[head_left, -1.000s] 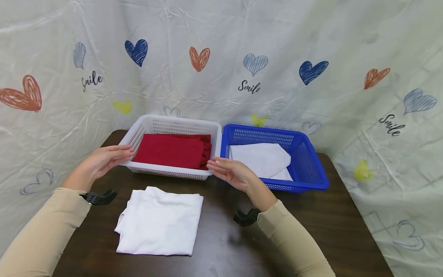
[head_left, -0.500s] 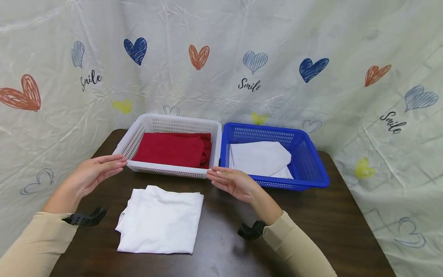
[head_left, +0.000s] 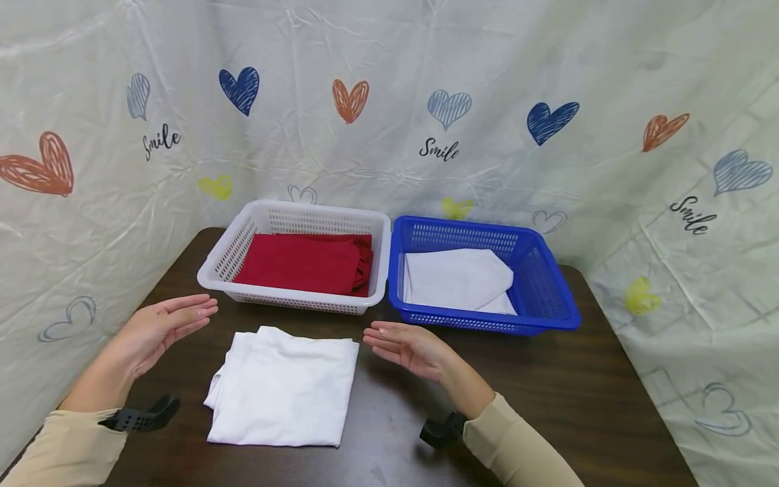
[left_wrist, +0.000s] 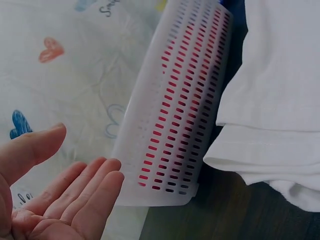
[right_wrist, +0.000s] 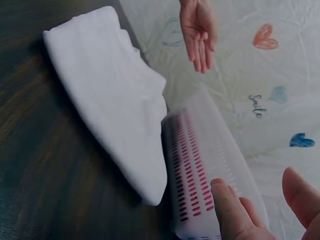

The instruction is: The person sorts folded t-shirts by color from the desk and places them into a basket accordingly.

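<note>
A folded white cloth (head_left: 282,389) lies on the dark table, between and slightly below my two hands in the head view. My left hand (head_left: 155,331) hovers to its upper left, fingers straight, holding nothing. On the other side my right hand (head_left: 414,352) is held with fingers extended, apart from the cloth and equally bare. The left wrist view shows the left palm (left_wrist: 65,205) beside the white basket's perforated wall (left_wrist: 175,115). In the right wrist view, the right fingers (right_wrist: 232,210) appear near that basket, with the folded cloth (right_wrist: 110,95) to the left.
Behind the cloth stands a white plastic basket (head_left: 304,297) holding folded red fabric (head_left: 298,262). A blue basket (head_left: 548,297) with folded white fabric (head_left: 456,277) sits directly to its right. A printed curtain (head_left: 389,162) hangs behind the table (head_left: 548,406).
Both hands have drawn back toward the viewer, away from the baskets' front rims. The left also shifted a little to the left. Cloth and baskets stay put.
</note>
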{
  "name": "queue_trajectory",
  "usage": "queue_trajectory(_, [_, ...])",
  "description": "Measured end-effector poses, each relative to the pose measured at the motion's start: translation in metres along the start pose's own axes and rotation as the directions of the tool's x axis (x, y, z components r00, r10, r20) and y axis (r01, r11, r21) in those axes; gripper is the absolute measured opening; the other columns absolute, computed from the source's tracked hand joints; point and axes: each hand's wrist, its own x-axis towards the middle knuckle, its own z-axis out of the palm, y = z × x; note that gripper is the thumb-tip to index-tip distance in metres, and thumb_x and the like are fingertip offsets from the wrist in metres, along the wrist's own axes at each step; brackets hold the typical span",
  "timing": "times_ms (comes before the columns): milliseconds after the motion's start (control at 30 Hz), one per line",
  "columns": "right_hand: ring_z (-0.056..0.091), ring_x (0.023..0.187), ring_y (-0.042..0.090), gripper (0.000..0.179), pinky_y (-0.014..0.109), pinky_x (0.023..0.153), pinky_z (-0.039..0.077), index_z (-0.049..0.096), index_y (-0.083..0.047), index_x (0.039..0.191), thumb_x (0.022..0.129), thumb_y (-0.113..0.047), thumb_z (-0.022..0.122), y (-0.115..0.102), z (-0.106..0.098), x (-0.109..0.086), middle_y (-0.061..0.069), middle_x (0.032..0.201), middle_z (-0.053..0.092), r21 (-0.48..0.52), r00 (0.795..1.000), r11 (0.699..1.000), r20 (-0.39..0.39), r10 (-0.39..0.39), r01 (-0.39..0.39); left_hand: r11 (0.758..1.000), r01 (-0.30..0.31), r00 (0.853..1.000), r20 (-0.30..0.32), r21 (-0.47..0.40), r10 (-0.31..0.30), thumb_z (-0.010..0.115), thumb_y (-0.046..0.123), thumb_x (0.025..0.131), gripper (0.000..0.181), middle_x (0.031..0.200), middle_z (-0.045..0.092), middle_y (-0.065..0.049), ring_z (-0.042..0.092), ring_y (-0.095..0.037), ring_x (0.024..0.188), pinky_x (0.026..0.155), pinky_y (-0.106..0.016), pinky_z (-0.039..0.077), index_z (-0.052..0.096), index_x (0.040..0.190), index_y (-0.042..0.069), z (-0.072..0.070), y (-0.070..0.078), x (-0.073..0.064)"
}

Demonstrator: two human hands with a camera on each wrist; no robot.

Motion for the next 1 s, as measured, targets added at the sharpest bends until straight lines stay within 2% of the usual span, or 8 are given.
queue_trajectory(233, [0.059, 0.129, 0.023, 0.051, 0.033, 0.106, 0.047, 0.031, 0.006, 0.151, 0.105, -0.01, 0.046, 0.01, -0.004, -0.002, 0.024, 0.154, 0.039, 0.0, 1.0, 1.0, -0.021, 0.0, 0.0, 1.0, 0.013, 1.0, 0.007, 0.011, -0.013, 0.052, 0.002, 0.101, 0.032, 0.109, 0.075, 0.011, 0.071, -0.002, 0.101, 0.085, -0.017, 0.057, 0.07, 0.11, 0.026, 0.002, -0.01, -0.004])
queue_trajectory(467, [0.055, 0.134, 0.025, 0.054, 0.037, 0.112, 0.041, 0.029, 0.007, 0.152, 0.104, -0.011, 0.048, 0.016, -0.007, -0.002, 0.023, 0.154, 0.04, 0.009, 1.0, 1.0, -0.022, 0.003, -0.003, 1.0, 0.025, 1.0, 0.019, -0.009, -0.024, 0.051, 0.001, 0.101, 0.032, 0.109, 0.075, 0.011, 0.071, -0.002, 0.101, 0.087, -0.018, 0.057, 0.071, 0.111, 0.025, 0.002, -0.024, -0.006])
queue_trajectory(600, [0.059, 0.13, 0.022, 0.053, 0.038, 0.113, 0.04, 0.031, 0.007, 0.151, 0.104, -0.011, 0.049, 0.02, -0.009, -0.002, 0.024, 0.153, 0.04, 0.007, 1.0, 1.0, -0.028, 0.004, -0.004, 0.999, 0.041, 0.999, -0.003, 0.026, -0.041, 0.053, 0.005, 0.101, 0.026, 0.109, 0.074, 0.012, 0.071, -0.002, 0.101, 0.087, -0.019, 0.057, 0.068, 0.117, 0.019, 0.002, -0.032, -0.007])
queue_trajectory(633, [0.06, 0.128, 0.022, 0.053, 0.038, 0.112, 0.041, 0.032, 0.007, 0.15, 0.104, -0.011, 0.049, 0.022, -0.01, -0.002, 0.024, 0.153, 0.041, 0.004, 1.0, 1.0, -0.029, 0.007, -0.007, 0.998, 0.048, 0.999, -0.014, 0.039, -0.047, 0.054, 0.005, 0.101, 0.025, 0.108, 0.074, 0.013, 0.071, -0.002, 0.101, 0.087, -0.019, 0.057, 0.066, 0.121, 0.014, 0.002, -0.034, -0.007])
queue_trajectory(733, [0.061, 0.126, 0.021, 0.051, 0.038, 0.112, 0.041, 0.034, 0.008, 0.149, 0.104, -0.01, 0.048, 0.025, -0.01, -0.001, 0.024, 0.152, 0.043, -0.002, 1.0, 1.0, -0.023, 0.02, -0.02, 0.994, 0.072, 0.997, -0.044, 0.081, -0.069, 0.056, 0.008, 0.101, 0.03, 0.108, 0.074, 0.014, 0.071, -0.002, 0.102, 0.087, -0.019, 0.057, 0.058, 0.13, 0.002, 0.002, -0.038, -0.008])
queue_trajectory(800, [0.062, 0.125, 0.021, 0.05, 0.038, 0.112, 0.042, 0.035, 0.009, 0.148, 0.104, -0.009, 0.049, 0.028, -0.009, 0.0, 0.024, 0.15, 0.045, -0.003, 0.999, 1.0, -0.021, 0.025, -0.025, 0.993, 0.082, 0.996, -0.047, 0.086, -0.079, 0.056, 0.008, 0.101, 0.034, 0.108, 0.074, 0.014, 0.071, -0.002, 0.103, 0.088, -0.019, 0.057, 0.055, 0.133, -0.002, 0.0, -0.042, -0.008])
queue_trajectory(1000, [0.066, 0.118, 0.018, 0.049, 0.035, 0.107, 0.048, 0.037, 0.009, 0.147, 0.103, -0.008, 0.051, 0.034, -0.006, 0.003, 0.026, 0.148, 0.047, -0.012, 0.999, 0.999, -0.024, 0.046, -0.047, 0.994, 0.1, 0.995, -0.033, 0.05, -0.099, 0.055, 0.007, 0.101, 0.025, 0.108, 0.074, 0.014, 0.071, -0.003, 0.102, 0.087, -0.02, 0.058, 0.064, 0.124, 0.012, -0.005, -0.051, -0.009])
